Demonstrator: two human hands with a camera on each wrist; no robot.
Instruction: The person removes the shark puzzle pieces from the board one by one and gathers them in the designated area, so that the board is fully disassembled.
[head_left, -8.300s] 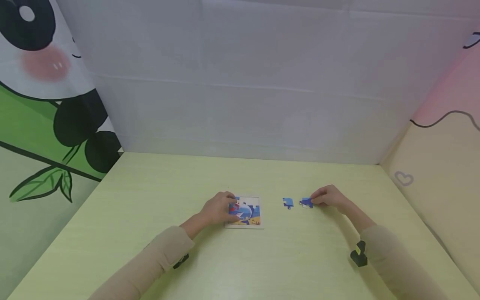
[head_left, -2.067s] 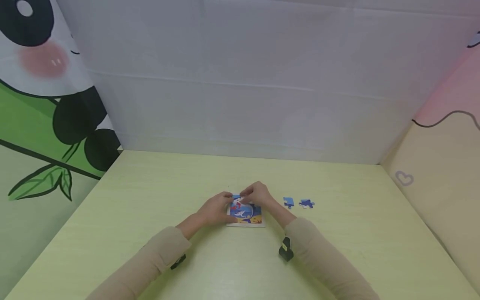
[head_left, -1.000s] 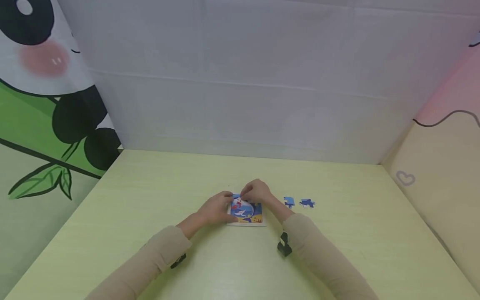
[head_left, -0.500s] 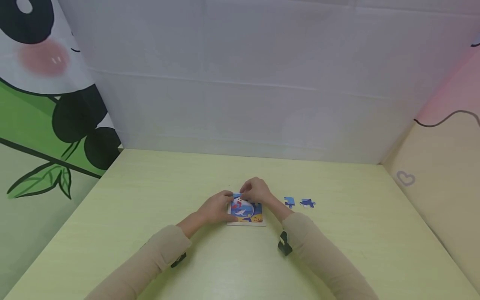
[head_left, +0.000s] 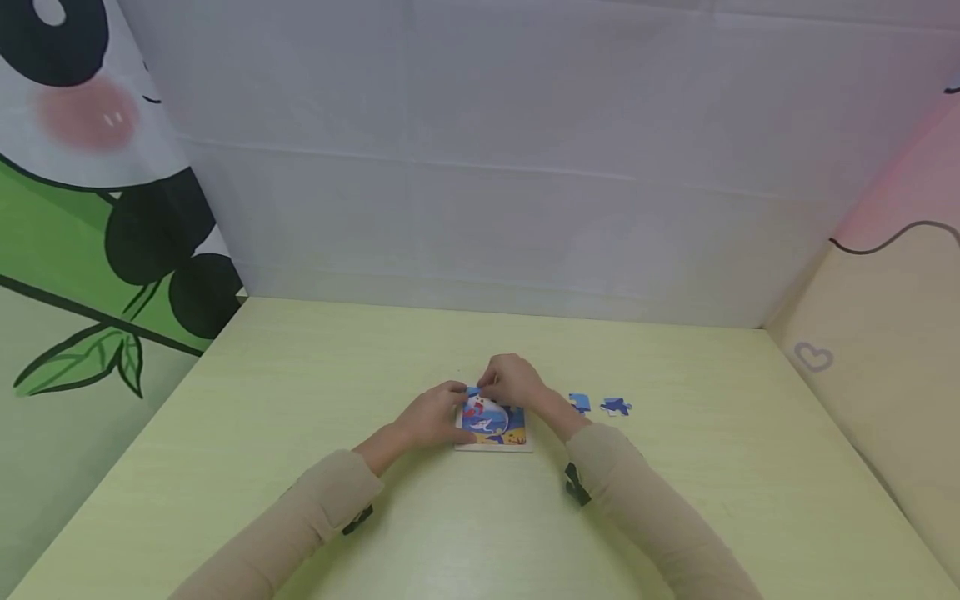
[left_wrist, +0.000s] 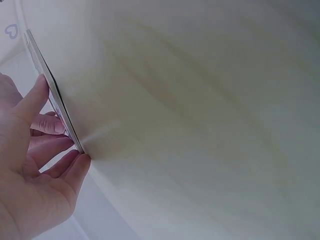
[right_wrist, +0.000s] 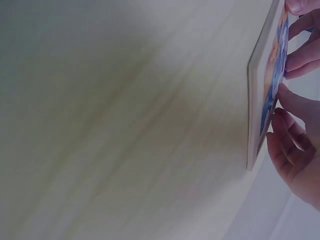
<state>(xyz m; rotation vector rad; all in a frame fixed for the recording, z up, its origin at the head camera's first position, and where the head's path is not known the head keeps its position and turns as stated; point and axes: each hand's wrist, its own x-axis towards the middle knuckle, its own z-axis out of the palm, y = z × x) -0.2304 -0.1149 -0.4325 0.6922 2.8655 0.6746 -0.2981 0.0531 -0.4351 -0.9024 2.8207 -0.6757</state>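
Left hand and right hand meet at a small picture puzzle on a pale table.

With the puzzle as clock centre, the left hand grips it from nine o'clock; the left wrist view shows its thumb against the board's edge and its fingertips at the far end. The right hand comes in at one o'clock, thumb and fingertips close together by the far edge; whether they pinch a piece I cannot tell. Only the right wrist view gives the board's pale, thick side. Only the head view shows two loose blue pieces toward three o'clock, one partly behind the right forearm, the other just beyond; farther that way, a drawn heart marks the side wall.
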